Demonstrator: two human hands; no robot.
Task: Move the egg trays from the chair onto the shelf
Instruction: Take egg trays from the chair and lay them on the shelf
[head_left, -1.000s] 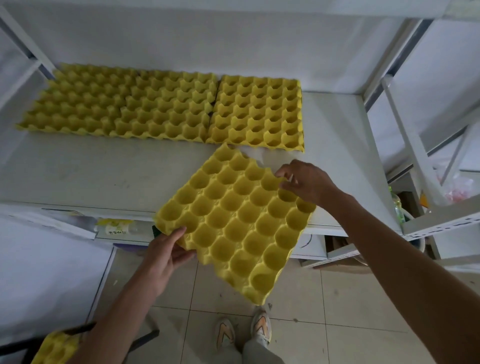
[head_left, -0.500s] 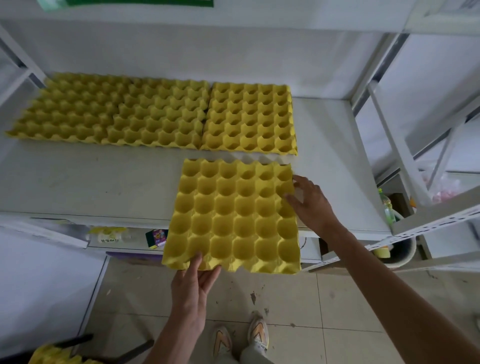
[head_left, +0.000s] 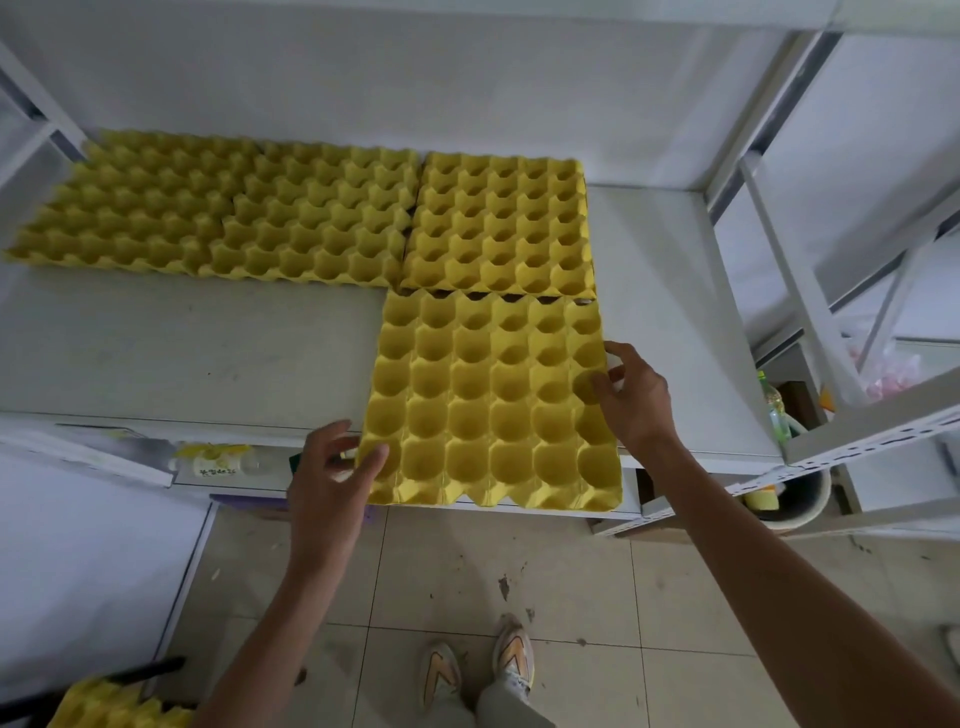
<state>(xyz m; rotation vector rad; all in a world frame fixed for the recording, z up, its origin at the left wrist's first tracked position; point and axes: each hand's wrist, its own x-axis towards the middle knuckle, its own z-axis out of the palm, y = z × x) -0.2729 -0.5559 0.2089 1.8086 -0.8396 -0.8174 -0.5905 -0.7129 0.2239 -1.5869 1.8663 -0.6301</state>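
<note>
I see the yellow egg tray (head_left: 488, 400) lying flat on the white shelf (head_left: 182, 358), in the middle of the frame, its far edge butted against the right-hand tray of the back row (head_left: 498, 223) and its near edge hanging slightly over the shelf's front lip. My left hand (head_left: 332, 483) is at the tray's near left corner, fingers (head_left: 376, 457) loosely spread, the tips touching the corner cup without closing around it. My right hand (head_left: 631, 395) is at the tray's right edge, thumb and forefinger lightly pinching the rim, the other fingers curled. Two more yellow trays (head_left: 218, 208) sit side by side along the back of the shelf, in the upper left of the frame, touching one another and the right-hand tray. In the lower left corner a further stack of yellow trays (head_left: 114, 704) shows partly, resting on something dark that I cannot make out clearly. My shoes (head_left: 478, 670) stand on the tiled floor (head_left: 519, 571) at the bottom centre.
</note>
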